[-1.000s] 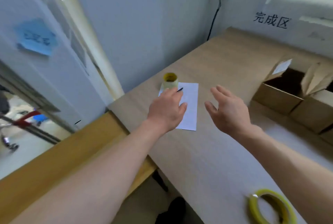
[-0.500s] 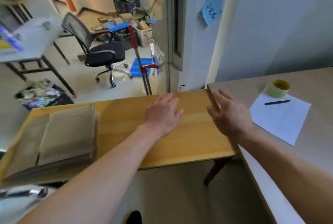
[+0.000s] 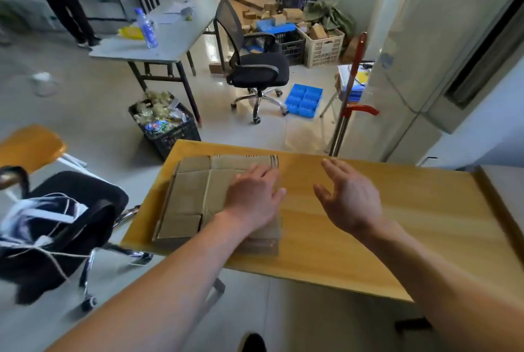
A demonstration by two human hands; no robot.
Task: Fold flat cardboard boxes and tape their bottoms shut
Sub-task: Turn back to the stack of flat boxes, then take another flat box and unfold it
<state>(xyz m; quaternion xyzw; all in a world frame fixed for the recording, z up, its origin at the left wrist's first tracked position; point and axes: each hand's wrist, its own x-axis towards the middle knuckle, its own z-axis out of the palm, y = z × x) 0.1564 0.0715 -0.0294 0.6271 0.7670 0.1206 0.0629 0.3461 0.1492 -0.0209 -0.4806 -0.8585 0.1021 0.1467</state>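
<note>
A stack of flat brown cardboard boxes lies on the left part of a yellow wooden table. My left hand is over the right side of the stack with its fingers spread and straight; whether it touches the top sheet I cannot tell. My right hand hovers open above the bare wood just right of the stack, palm turned left, holding nothing.
A black office chair with white cloth and string stands at the left. Beyond the table are a black crate of rubbish, another office chair, a grey folding table, blue trays and a red-handled trolley. A grey table edge adjoins at right.
My view has swung left from the grey table with tape and paper to the yellow table. Both hands moved left with it, the left one now over the flat box stack.
</note>
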